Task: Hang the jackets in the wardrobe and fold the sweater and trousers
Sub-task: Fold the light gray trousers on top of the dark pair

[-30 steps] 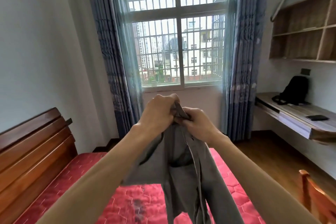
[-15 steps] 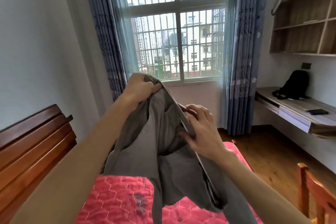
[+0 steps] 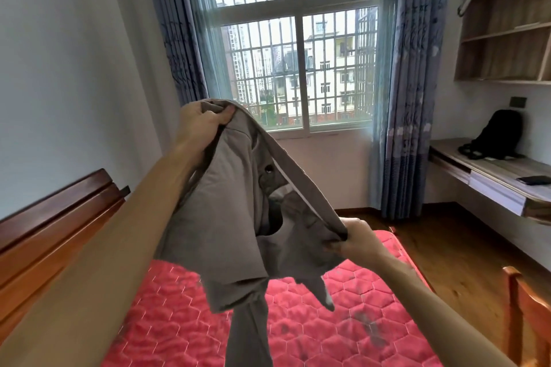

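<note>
My hands have drawn apart since a moment ago, my left hand (image 3: pixel 205 121) pinching one end of the grey cotton trousers' (image 3: pixel 238 217) waistband high and my right hand (image 3: pixel 354 240) gripping the other end low, spreading them over the red quilted mattress (image 3: pixel 343 322), ready for folding.

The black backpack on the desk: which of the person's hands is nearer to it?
Right. The right hand grips the grey trousers low, on the side of the backpack; the left hand is across the garment, farther off.
</note>
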